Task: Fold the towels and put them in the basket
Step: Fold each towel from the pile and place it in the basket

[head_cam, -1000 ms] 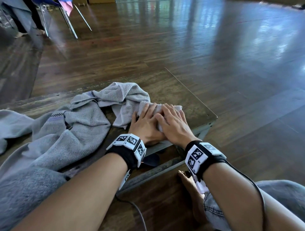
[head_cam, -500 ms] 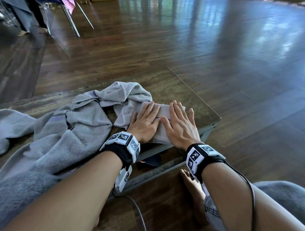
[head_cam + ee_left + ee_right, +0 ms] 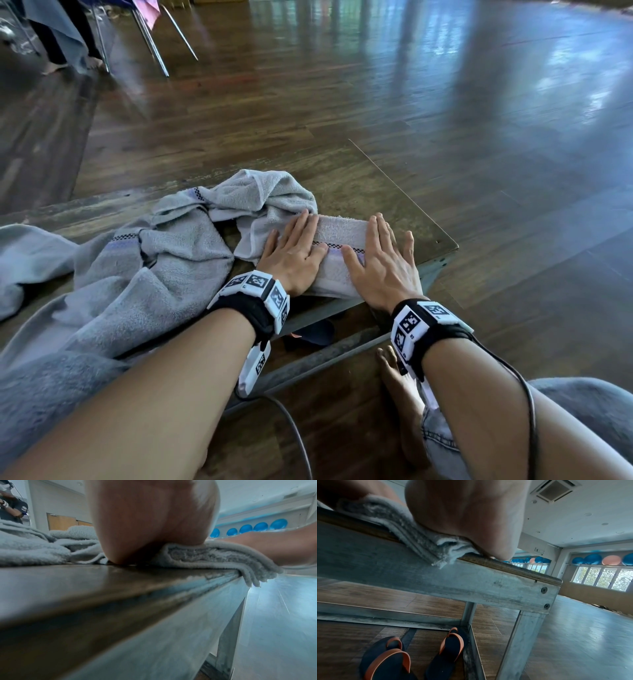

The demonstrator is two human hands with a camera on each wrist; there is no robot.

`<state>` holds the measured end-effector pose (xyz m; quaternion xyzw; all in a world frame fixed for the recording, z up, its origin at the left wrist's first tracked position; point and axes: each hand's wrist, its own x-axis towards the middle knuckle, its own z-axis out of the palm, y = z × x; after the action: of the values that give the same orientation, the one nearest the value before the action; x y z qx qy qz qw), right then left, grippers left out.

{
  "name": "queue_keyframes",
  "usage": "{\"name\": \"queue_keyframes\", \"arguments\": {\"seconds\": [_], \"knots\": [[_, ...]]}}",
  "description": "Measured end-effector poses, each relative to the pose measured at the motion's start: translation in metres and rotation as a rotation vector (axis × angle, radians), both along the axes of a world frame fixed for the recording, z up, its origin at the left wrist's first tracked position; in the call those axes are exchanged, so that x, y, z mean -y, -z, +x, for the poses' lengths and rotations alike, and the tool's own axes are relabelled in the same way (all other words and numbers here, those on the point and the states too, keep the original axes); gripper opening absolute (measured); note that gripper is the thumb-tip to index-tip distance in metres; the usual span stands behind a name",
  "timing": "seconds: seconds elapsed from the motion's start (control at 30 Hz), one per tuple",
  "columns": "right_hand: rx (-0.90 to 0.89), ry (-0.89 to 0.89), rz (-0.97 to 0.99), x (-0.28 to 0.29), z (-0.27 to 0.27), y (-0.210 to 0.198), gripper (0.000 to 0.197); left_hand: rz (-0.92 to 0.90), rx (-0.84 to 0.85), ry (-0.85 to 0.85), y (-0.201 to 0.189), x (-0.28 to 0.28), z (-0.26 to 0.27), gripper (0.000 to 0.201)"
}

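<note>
Both hands lie flat on the folded towel [image 3: 337, 240], near the front edge of the bench [image 3: 394, 202]. They press down, probably to keep the folds neat. The left hand [image 3: 294, 251] sits on the towel's left end. The right hand [image 3: 385, 263] sits on its right end. The fingers are straight and point away from the person, holding nothing. The towel's front edge hangs a little over the bench. More towels [image 3: 144, 270] lie in a messy pile just to the left. No basket is in view.
</note>
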<state>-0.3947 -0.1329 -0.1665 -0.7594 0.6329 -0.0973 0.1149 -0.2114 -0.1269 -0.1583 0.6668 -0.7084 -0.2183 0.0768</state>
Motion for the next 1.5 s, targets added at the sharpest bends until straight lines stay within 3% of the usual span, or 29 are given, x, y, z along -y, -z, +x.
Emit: {"name": "queue_keyframes", "arguments": {"seconds": [0.3,0.6,0.73,0.87,1.0,1.13,1.27,1.5], "knots": [[0.064,0.041,0.112,0.004,-0.003,-0.001,0.07,0.017,0.041,0.012,-0.001,-0.008,0.01,0.064],[0.075,0.084,0.116,0.004,-0.003,0.0,0.071,0.052,0.072,-0.019,-0.003,-0.008,0.019,0.06],[0.108,0.106,0.109,0.004,-0.002,0.001,0.069,0.034,0.033,-0.095,-0.022,0.002,0.012,0.067],[0.134,0.11,0.129,0.004,-0.001,0.0,0.068,-0.237,0.136,-0.297,-0.039,0.005,0.004,0.047],[0.17,0.085,0.132,0.002,-0.004,0.0,0.068,-0.142,0.259,-0.373,-0.035,0.003,-0.006,0.06],[0.222,0.062,0.128,-0.003,-0.004,0.001,0.071,-0.079,0.007,-0.458,-0.038,0.004,-0.009,0.05],[0.365,0.11,0.136,-0.01,0.006,-0.009,0.075,-0.081,-0.462,-0.433,-0.059,0.001,-0.01,0.038],[0.797,0.168,0.181,-0.028,0.039,-0.062,0.066,-0.13,-0.706,-0.37,-0.133,-0.032,0.025,0.017]]}}
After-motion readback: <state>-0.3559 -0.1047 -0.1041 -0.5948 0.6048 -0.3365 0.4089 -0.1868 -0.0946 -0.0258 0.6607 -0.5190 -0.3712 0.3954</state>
